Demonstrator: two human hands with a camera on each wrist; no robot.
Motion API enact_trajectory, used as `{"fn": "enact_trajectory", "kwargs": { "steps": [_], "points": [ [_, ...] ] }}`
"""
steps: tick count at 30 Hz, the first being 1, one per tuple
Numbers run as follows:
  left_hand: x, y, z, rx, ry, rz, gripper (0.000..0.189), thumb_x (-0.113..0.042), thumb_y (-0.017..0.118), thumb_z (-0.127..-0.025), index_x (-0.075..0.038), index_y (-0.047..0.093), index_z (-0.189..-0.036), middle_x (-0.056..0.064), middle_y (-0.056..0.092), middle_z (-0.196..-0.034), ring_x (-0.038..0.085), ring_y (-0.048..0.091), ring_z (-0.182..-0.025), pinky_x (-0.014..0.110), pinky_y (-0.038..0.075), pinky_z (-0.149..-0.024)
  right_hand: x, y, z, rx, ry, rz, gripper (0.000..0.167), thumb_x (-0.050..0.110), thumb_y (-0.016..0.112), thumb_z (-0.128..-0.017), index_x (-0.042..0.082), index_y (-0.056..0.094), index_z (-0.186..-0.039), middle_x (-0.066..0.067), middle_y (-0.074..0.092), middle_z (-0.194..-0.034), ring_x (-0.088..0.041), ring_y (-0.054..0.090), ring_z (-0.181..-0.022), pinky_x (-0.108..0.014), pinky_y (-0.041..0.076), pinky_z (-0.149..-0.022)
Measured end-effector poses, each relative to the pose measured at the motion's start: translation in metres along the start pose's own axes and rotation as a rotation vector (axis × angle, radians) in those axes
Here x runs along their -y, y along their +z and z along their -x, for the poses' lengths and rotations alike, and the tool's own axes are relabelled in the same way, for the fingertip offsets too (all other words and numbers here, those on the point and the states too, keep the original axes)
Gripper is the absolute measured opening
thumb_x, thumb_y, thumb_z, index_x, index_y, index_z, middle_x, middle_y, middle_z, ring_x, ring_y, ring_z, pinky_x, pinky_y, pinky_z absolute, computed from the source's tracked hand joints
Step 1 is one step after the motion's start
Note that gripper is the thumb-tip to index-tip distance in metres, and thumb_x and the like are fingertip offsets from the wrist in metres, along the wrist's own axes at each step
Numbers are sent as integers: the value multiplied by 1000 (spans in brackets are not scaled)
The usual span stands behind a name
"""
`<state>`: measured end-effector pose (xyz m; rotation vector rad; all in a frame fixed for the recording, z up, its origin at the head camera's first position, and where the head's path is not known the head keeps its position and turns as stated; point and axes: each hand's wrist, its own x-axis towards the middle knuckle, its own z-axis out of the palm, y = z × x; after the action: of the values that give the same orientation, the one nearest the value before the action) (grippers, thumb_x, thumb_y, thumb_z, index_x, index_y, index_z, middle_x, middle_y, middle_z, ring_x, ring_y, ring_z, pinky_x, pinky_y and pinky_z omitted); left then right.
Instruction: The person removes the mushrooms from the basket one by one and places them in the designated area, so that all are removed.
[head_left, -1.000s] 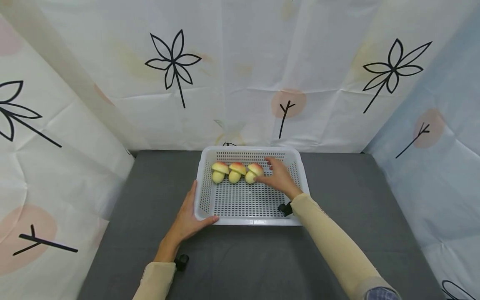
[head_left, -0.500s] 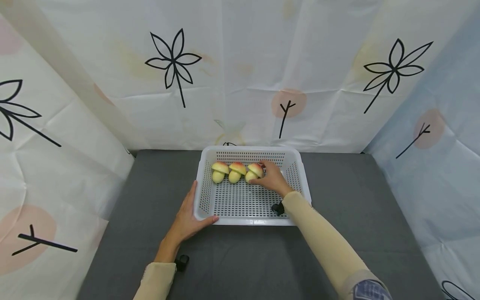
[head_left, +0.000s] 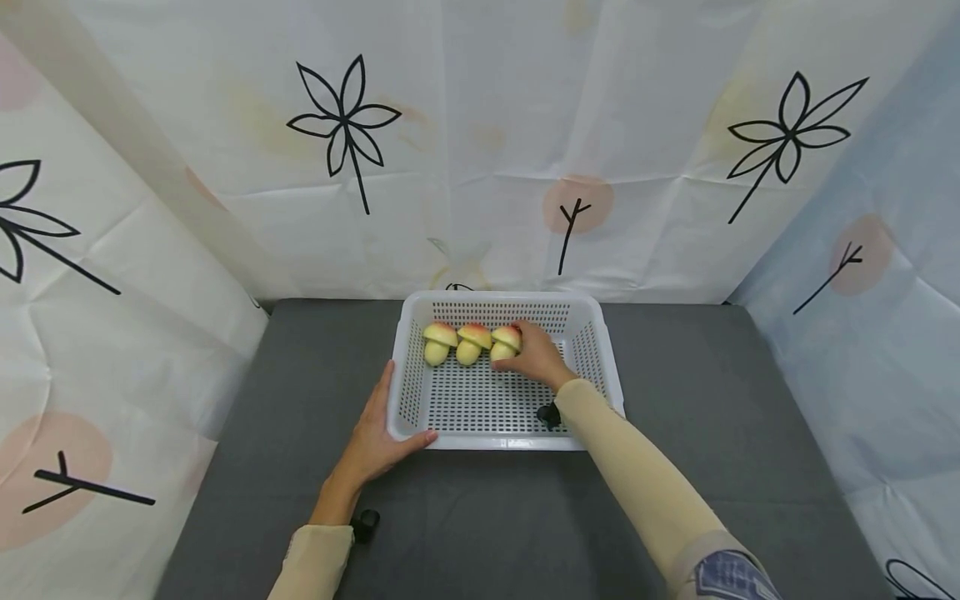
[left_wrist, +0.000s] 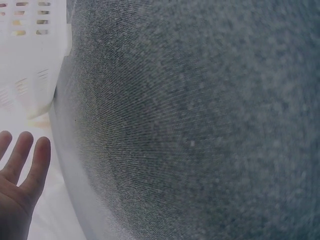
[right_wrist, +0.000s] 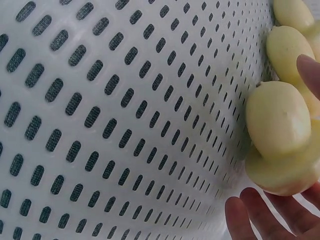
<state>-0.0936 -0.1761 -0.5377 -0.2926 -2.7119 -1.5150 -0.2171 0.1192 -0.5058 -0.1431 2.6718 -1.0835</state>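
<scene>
Three yellow toy mushrooms with red-tinged caps lie in a row in a white perforated plastic basket (head_left: pixel 507 443). Around the rightmost mushroom (head_left: pixel 502 352) curl the thumb and fingers of my right hand (head_left: pixel 538 357). In the right wrist view, fingers touch its cap from below, and the thumb is near its pale stem (right_wrist: pixel 277 120). The left mushroom (head_left: pixel 437 353) and the middle mushroom (head_left: pixel 468 354) stand beside it. At the basket's front left corner is my left hand (head_left: pixel 372 437), its thumb along the front rim, its fingers straight along the left side.
The basket stands on a grey cloth-covered table (head_left: pixel 480 517), near its back edge. White printed curtains (head_left: pixel 465 150) hang behind and on both sides. A black wrist camera (head_left: pixel 549 415) on the right wrist hangs over the basket's front part.
My right hand has moved left and closed around the rightmost mushroom, which has shifted slightly left towards the middle one. My left hand has stayed in place.
</scene>
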Motion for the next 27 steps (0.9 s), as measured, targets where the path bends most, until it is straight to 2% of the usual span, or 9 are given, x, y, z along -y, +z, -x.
{"fn": "enact_trajectory", "kwargs": {
  "steps": [17,27],
  "points": [
    [-1,0,-1,-2,3,7,130,-41,91,-72,-33,0,-164,11,21,-165,37,38,-137,66,33,-104,6,12,-7,-46,65,84,92,34,91,-76,4,41,-147,-18,53,-138,-34,52,-125,-48,41,-105],
    [1,1,0,-5,12,13,129,-39,92,-72,-33,1,-164,11,20,-166,37,38,-137,66,32,-104,6,7,-5,-58,51,73,94,31,90,-77,2,38,-150,-19,52,-139,-35,54,-122,-49,45,-100]
  ]
}}
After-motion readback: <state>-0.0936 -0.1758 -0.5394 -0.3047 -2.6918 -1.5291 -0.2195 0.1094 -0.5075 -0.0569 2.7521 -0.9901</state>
